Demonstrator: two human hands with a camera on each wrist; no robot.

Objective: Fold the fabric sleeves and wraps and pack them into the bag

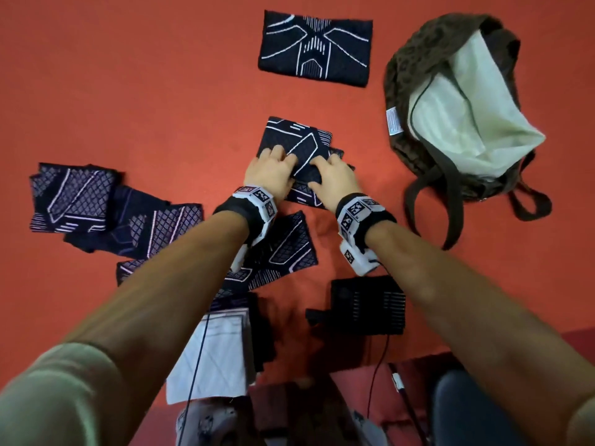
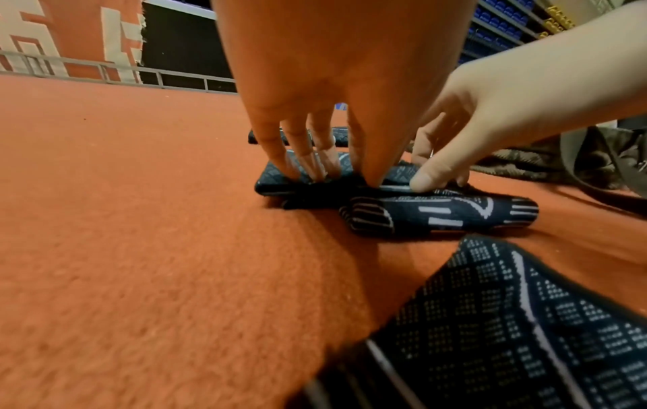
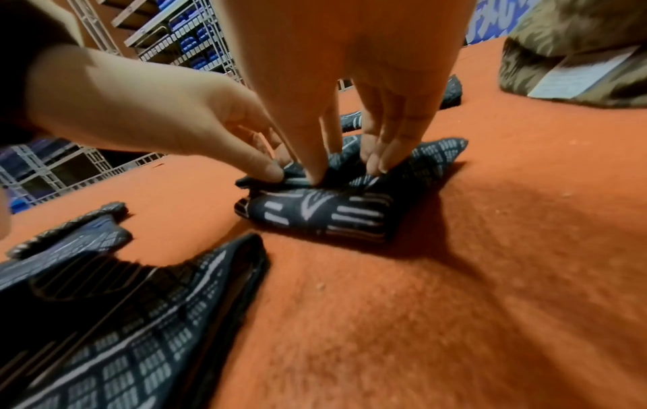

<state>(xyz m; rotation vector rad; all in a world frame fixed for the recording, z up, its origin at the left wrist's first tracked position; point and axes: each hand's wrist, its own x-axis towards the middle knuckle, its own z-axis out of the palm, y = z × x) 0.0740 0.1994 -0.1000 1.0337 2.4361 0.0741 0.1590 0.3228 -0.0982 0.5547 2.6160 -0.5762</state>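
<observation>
Left grip (image 1: 270, 170), right grip (image 1: 335, 178) pinch folded sleeve (image 1: 299, 140) at near edge.

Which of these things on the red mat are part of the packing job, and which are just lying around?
Part of the job: the folded sleeve under the left hand and right hand; the flat sleeve beyond it; the loose sleeves at left; the open brown bag.
Just lying about: the black device, a thin cable, the storage racks behind.
</observation>
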